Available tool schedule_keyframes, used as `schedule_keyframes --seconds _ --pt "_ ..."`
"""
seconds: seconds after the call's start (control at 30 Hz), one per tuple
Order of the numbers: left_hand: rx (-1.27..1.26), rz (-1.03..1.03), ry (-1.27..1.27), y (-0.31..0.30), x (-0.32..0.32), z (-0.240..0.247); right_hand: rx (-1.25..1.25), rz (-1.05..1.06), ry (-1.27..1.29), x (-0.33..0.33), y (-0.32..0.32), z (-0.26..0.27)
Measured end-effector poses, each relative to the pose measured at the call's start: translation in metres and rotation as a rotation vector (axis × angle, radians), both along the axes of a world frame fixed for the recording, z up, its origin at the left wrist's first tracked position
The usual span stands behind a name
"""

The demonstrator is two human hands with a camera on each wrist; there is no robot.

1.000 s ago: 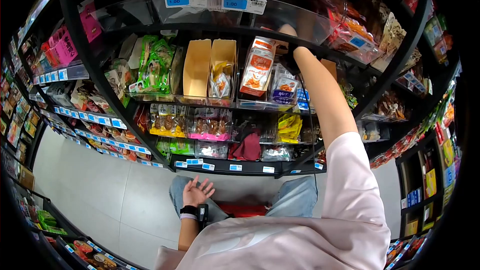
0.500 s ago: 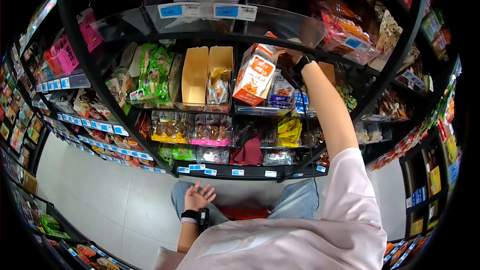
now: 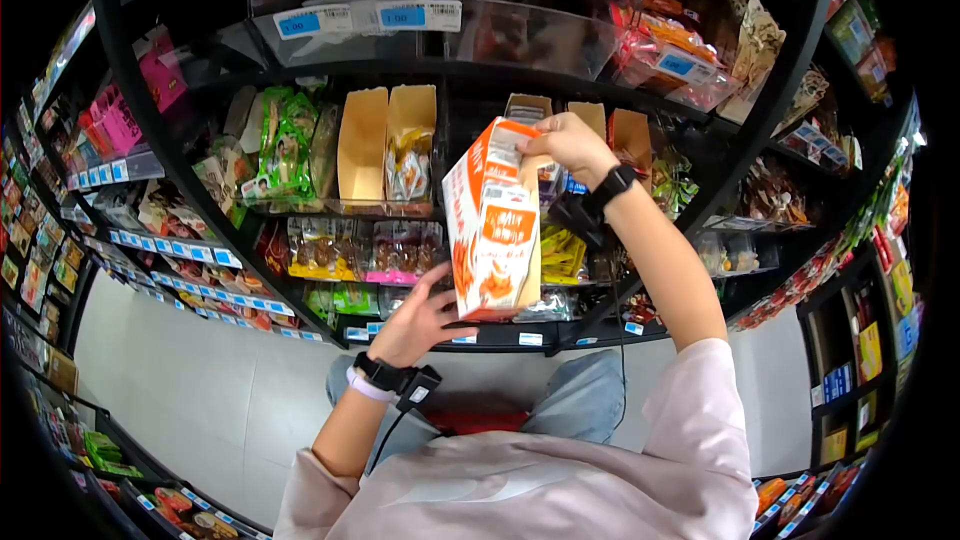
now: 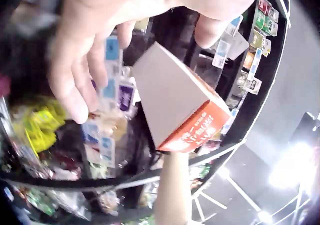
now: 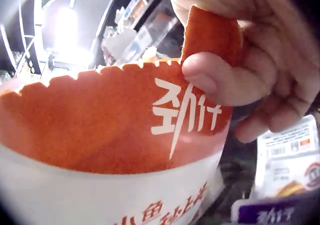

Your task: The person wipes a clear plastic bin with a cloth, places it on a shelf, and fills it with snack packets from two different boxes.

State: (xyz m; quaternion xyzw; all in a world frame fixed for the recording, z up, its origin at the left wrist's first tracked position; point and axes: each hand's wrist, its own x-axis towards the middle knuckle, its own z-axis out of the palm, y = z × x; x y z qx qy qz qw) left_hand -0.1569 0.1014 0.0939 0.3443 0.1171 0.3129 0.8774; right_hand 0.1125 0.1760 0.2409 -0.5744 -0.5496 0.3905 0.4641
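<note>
An orange-and-white cardboard snack box (image 3: pixel 488 235) with printed lettering hangs tilted in front of the shelves. My right hand (image 3: pixel 575 152) pinches it by its upper edge, thumb on one side and fingers on the other. In the right wrist view the thumb presses on the orange panel (image 5: pixel 110 120), which has a serrated, torn-off rim. My left hand (image 3: pixel 408 328) is beside the box's lower end, its fingers spread apart. The left wrist view shows the box's plain white bottom (image 4: pixel 172 94) below that hand, between thumb and fingers.
Tan open cartons (image 3: pixel 363 150) and green snack packs (image 3: pixel 287 145) stand on the middle shelf. Above runs a clear shelf guard with price labels (image 3: pixel 418 16). Yellow packs (image 3: pixel 563 257) lie lower down. A thin black cable (image 3: pixel 620 360) hangs near the right arm.
My right hand has drawn the orange-and-white box out of the shelf, towards me and down. The left hand has risen from near the leg to beside the box's lower end.
</note>
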Motion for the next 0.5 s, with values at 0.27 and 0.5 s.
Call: schedule_keyframes --seconds 0.27,0.5 --pt "-0.513 -0.123 -0.517 -0.056 0.031 -0.028 0.306 0.062 -0.187 -0.037 -0.102 -0.036" --pt "-0.407 0.104 -0.320 -0.072 0.017 -0.039 0.703 0.054 -0.652 -0.070 -0.186 -0.073"
